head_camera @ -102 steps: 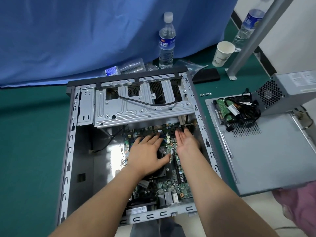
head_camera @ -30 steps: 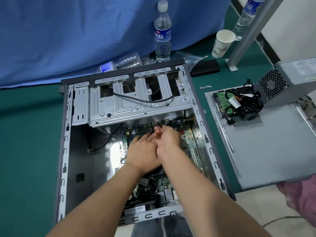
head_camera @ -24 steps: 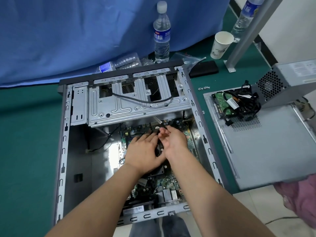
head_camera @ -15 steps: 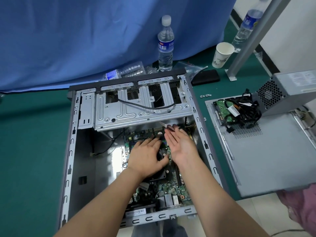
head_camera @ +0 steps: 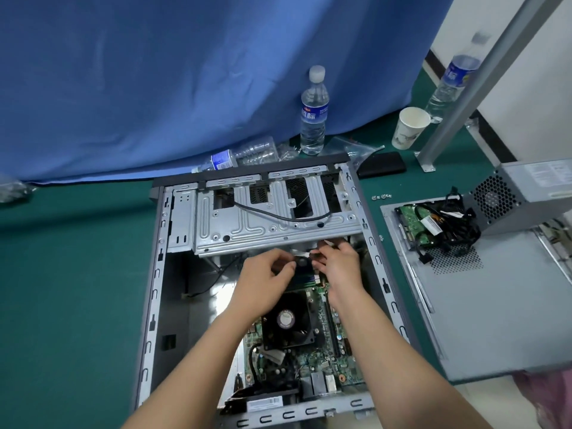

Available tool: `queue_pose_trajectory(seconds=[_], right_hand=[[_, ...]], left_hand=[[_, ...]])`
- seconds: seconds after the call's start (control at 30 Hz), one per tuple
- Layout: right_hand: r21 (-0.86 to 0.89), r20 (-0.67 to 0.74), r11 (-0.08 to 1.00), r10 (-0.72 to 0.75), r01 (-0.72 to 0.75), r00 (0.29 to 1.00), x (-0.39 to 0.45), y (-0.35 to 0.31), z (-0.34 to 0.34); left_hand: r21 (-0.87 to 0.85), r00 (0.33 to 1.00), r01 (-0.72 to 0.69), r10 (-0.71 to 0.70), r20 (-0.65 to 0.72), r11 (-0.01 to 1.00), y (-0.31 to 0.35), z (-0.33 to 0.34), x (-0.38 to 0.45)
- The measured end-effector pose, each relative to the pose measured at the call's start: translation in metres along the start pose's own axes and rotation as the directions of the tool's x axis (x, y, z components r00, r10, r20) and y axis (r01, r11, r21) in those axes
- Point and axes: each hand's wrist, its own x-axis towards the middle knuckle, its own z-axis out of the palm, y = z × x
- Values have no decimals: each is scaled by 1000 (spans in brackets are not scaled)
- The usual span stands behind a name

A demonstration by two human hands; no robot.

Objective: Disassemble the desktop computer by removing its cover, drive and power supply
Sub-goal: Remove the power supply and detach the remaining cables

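Case (head_camera: 156, 283) lies open on the green table (head_camera: 68, 289), its cover (head_camera: 495, 305) off to the right with the drive (head_camera: 413, 224) and power supply (head_camera: 523, 193) resting on its far end. Both hands work inside the case, just near of the metal bay (head_camera: 278, 224), over the motherboard (head_camera: 328, 345). Left hand (head_camera: 263, 283) and right hand (head_camera: 339, 264) have their fingers curled around a small part between them; what it is cannot be told. Fan (head_camera: 288, 323) sits below the wrists. Bottle (head_camera: 313, 113) and cup (head_camera: 410, 126) stand far.
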Motion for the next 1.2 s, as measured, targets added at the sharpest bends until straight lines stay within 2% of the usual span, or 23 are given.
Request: queue_pose_trajectory(seconds=[0.13,0.23,0.4,0.57,0.63,0.7,0.77,0.83,0.9,1.07,1.2], right_hand=[[-23,-2,999,26,-26,1000,6,1,8],[26,-3,995,95,-95,995,11,2,13],[248,50,961,113,-122,992,19,-3,20],[215,91,955,187,-202,978,25,-3,22],[275,117,934,202,-227,972,27,-3,23],[333,162,915,183,-228,970,26,-5,25],[351,231,905,164,-239,959,25,-7,24],[338,306,912,126,-232,944,25,-9,23],[331,366,917,91,-221,926,26,-10,22],[296,438,925,92,-240,894,32,-13,23],[208,391,943,165,-261,906,33,-7,18]], left_hand=[[-169,1000,25,-22,18,985,15,-19,2],[-213,1000,21,-23,-8,977,23,-28,9],[-78,998,-31,27,-57,996,32,-34,25],[-14,971,-110,104,-214,994,37,-40,37],[22,958,-146,147,-248,989,40,-43,47],[102,960,-171,189,-207,980,43,-45,59],[232,971,-189,217,-100,954,44,-44,71],[342,978,-197,210,1,919,47,-41,80],[379,983,-181,176,48,907,49,-37,85],[259,997,-75,81,-13,963,56,-31,86],[-43,996,31,-34,-82,999,57,-32,85]])
